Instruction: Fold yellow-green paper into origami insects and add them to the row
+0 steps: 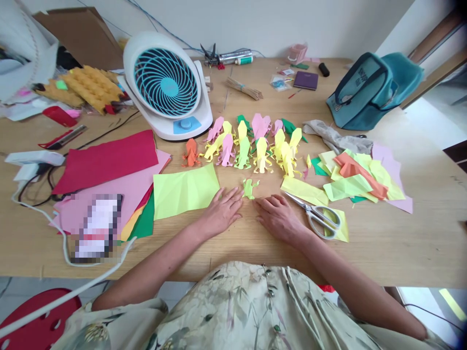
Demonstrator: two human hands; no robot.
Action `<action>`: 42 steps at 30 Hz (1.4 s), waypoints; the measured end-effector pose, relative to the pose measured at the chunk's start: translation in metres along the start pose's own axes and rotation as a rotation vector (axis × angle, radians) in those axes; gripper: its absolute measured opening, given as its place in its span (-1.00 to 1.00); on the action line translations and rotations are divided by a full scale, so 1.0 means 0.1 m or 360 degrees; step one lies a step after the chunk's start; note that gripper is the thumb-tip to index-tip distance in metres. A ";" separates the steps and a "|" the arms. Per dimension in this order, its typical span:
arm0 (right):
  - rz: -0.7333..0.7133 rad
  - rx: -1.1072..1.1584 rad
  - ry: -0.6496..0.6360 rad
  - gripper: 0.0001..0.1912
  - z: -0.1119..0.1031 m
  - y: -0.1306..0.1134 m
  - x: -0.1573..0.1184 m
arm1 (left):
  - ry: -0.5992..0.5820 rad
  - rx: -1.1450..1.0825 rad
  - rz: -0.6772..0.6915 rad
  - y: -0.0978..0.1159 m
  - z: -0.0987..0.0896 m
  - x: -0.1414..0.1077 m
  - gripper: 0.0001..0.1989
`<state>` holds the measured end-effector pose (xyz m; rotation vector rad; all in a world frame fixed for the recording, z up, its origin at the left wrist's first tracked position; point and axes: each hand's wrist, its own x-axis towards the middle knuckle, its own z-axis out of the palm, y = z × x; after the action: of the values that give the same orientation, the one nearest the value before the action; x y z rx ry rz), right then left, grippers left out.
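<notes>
Flanking small lime-green folded-paper figure (249,189), left hand (223,211) and right hand (279,217) rest flat, each grip spread, empty, probably leaving it uncovered.

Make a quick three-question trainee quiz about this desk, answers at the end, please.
1. What colour is the small folded-paper figure nearest the person's left hand and right hand?
2. True or false: the white-handled metal scissors lie beside the left hand.
3. Which is in the picture's upper right: (a) teal fabric bag, (b) white plastic fan, (c) red plastic stool?

Key: 1. Light green. 2. False; they lie beside the right hand. 3. (a).
</notes>
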<state>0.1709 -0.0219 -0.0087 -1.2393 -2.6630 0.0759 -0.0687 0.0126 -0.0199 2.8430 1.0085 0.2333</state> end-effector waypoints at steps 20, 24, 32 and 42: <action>0.0121 0.0057 -0.0094 -0.48 0.06 -0.06 -0.11 | -0.0101 -0.0129 -0.0046 0.03 0.06 -0.12 -0.23; 0.0137 0.0095 -0.0114 -0.44 0.09 -0.01 -0.05 | -0.0070 -0.0071 -0.0144 0.10 0.07 -0.11 -0.25; 0.0257 0.0072 0.0087 -0.35 0.17 0.02 -0.05 | 0.0228 0.0054 -0.0034 0.33 0.06 -0.15 -0.37; 0.0408 0.0026 0.0204 -0.58 0.20 -0.10 -0.20 | 0.0290 -0.0154 0.0197 0.40 0.08 -0.15 -0.69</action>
<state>0.1714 -0.0428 -0.0296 -1.5192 -2.3798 0.0537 -0.0541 -0.0286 -0.0232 2.8379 0.8255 0.5465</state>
